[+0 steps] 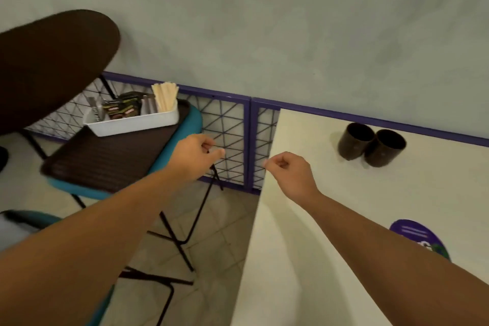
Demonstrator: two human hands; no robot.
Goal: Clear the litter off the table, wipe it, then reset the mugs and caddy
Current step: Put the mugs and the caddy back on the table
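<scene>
Left hand (pixel 195 152) loosely curled, holding nothing; caddy (pixel 132 120) beyond, up-left on tray (pixel 105 164).

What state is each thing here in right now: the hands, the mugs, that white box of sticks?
Left hand: loosely curled, empty, over the chair.
Right hand: loosely curled, empty, at the table edge.
Two mugs: on the table, touching.
Caddy: stocked, on a tray on the chair.

The table (pixel 344 219) at right looks smooth, matt cream laminate. The two far mugs (pixel 370 144) are dark and semi-glossy. At left, the white caddy (pixel 132 123) looks like smooth plastic, holding pale wooden sticks (pixel 165 96), on a ribbed brown tray (pixel 105 159).
</scene>
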